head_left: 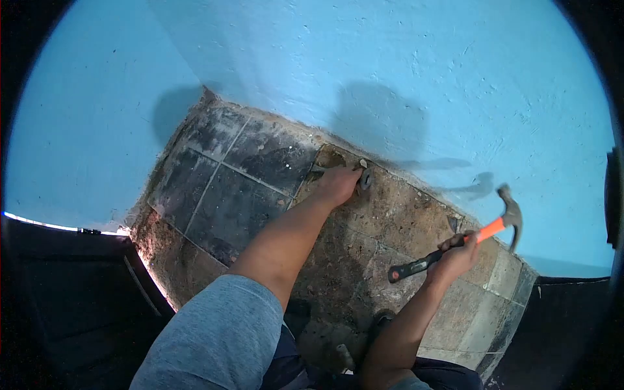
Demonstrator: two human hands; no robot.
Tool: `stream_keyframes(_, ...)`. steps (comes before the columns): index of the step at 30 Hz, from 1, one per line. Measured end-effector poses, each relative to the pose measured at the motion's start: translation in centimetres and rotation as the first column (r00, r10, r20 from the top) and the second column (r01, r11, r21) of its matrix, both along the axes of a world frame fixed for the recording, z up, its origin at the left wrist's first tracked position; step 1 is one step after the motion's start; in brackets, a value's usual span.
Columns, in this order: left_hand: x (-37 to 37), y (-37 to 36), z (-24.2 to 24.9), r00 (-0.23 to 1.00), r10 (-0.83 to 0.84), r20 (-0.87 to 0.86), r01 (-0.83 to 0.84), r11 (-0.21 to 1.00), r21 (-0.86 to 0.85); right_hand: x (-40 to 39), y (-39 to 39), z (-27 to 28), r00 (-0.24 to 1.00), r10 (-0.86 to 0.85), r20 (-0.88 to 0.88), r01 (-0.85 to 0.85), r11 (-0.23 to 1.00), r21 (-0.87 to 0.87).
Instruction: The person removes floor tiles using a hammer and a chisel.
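Note:
My right hand [454,259] is closed around the dark grip of a claw hammer [492,229], which has an orange shaft and a grey metal head raised at the right. My left hand [338,184] is closed low over the floor on what looks like a chisel [366,179]. One grey end of it shows right of the fist, and a flat metal end points left towards the edge of a dark floor tile [260,156]. The fist hides its middle. Bare, rough brown floor [331,253] lies below my left hand.
A blue wall [292,52] runs along the far side, with rubble at its foot. More dark tiles [234,205] cover the left corner. Dark panels [71,292] stand at both sides. Near my feet lies a pale object [344,356] that I cannot make out.

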State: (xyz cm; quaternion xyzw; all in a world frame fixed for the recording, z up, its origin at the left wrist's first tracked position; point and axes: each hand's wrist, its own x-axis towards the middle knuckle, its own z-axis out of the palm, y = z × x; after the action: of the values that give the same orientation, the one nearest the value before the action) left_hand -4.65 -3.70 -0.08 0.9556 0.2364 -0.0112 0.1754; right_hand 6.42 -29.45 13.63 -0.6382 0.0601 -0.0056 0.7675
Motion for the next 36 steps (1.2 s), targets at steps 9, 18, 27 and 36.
stream_keyframes(9, 0.2, 0.1, -0.2, 0.994, 0.001, 0.111, 0.0, 1.0, -0.006, -10.2, 3.9, -12.8, 0.897, 0.38, -0.226, -0.417, 0.558, -0.717)
stream_keyframes(18, -0.6, -0.8, 0.2, 0.997, -0.061, -0.039, 0.061, 0.998, -0.022, -7.6, 3.0, -13.3, 0.776, 0.289, -0.561, -0.378, 0.924, -0.047)
stream_keyframes(27, -1.7, -1.7, 1.7, 0.986, -0.107, -0.131, 0.098, 0.993, -0.072, -5.1, -1.2, -16.1, 0.739, 0.217, -0.637, -0.331, 0.941, -0.063)
stream_keyframes(36, -1.4, -0.6, 0.0, 0.992, -0.112, -0.052, 0.114, 0.993, 0.034, -0.1, -0.5, -2.8, 0.997, -0.061, -0.038, 0.062, 0.997, 0.041)
